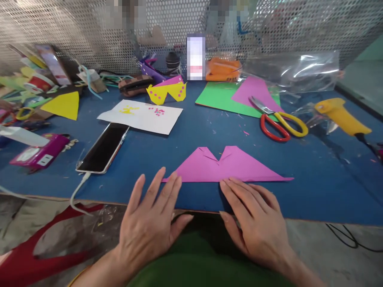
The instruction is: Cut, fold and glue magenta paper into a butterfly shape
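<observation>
Clutter (36,91) of paper scraps and cups fills the far left of the blue table (314,187). Nearer lies a pink packet (38,153), then a phone (103,148) with its cable plugged in, and beyond it a white sheet (142,116). The left hand (149,223) rests flat at the table's front edge, fingers spread and holding nothing, fingertips touching the left corner of the folded pink paper (224,167). The right hand (257,223) lies flat too, fingers loose, tips on the paper's lower edge near its middle. Farther right, scissors (278,121) lie partly on a green sheet (221,97), with a yellow glue gun (341,115) beyond.
</observation>
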`<control>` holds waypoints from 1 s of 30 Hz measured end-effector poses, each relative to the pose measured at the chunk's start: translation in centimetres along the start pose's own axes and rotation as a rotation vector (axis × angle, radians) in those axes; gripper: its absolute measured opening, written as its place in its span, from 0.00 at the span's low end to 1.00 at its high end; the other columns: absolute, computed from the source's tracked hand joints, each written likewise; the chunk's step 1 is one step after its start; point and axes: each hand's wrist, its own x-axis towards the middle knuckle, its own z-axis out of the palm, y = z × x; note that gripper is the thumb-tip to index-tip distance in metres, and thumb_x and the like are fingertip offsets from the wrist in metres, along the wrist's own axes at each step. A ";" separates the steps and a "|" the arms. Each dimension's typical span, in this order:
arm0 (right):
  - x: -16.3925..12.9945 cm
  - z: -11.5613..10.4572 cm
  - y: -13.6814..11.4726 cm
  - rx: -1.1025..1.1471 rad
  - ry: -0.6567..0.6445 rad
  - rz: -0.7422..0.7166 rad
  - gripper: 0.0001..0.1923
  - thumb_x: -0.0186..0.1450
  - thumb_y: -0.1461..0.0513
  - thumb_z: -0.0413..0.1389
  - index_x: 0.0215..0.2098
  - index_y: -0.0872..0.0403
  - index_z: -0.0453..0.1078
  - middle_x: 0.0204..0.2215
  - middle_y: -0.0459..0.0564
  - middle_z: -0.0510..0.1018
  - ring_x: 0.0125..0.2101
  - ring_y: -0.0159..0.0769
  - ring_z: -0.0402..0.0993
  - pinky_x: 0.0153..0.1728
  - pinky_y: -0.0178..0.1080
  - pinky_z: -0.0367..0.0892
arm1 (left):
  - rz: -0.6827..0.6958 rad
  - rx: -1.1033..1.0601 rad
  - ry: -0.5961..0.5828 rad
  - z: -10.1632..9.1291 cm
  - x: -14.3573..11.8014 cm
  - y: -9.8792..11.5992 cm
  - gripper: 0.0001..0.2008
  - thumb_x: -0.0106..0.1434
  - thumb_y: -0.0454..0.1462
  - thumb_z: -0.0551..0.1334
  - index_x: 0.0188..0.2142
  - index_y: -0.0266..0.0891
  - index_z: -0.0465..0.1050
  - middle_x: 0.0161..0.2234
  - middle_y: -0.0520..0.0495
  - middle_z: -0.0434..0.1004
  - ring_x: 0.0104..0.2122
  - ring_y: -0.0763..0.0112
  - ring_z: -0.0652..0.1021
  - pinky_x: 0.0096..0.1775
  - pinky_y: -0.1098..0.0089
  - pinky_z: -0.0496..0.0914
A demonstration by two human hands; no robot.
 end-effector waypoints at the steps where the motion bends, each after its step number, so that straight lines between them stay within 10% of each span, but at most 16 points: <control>1: 0.0 0.0 0.0 0.001 0.000 0.003 0.19 0.73 0.60 0.49 0.55 0.63 0.73 0.51 0.60 0.81 0.50 0.44 0.78 0.53 0.46 0.61 | -0.007 0.022 -0.021 -0.2 -0.4 -0.4 0.29 0.71 0.49 0.54 0.63 0.31 0.66 0.59 0.40 0.75 0.61 0.46 0.71 0.68 0.46 0.49; 13: 0.2 0.1 -0.1 0.028 0.015 -0.013 0.20 0.72 0.60 0.51 0.54 0.66 0.73 0.50 0.61 0.81 0.51 0.46 0.76 0.54 0.48 0.61 | -0.086 0.097 0.033 -0.6 -2.0 -0.8 0.35 0.69 0.47 0.57 0.68 0.25 0.57 0.66 0.30 0.62 0.67 0.43 0.61 0.67 0.46 0.52; 21: -0.1 0.3 -0.3 0.025 -0.052 0.008 0.21 0.71 0.61 0.49 0.57 0.65 0.71 0.55 0.61 0.78 0.55 0.46 0.72 0.59 0.50 0.57 | 0.282 -0.206 0.016 1.5 3.2 2.4 0.25 0.72 0.40 0.53 0.64 0.26 0.63 0.61 0.37 0.72 0.62 0.57 0.71 0.63 0.60 0.64; 30: -1.1 -0.8 1.9 -0.070 -0.015 0.174 0.21 0.72 0.63 0.48 0.59 0.64 0.70 0.55 0.59 0.78 0.56 0.44 0.73 0.58 0.49 0.58 | 0.319 -0.157 -0.025 2.7 3.6 2.4 0.33 0.73 0.51 0.52 0.66 0.28 0.60 0.63 0.39 0.70 0.60 0.53 0.72 0.61 0.57 0.63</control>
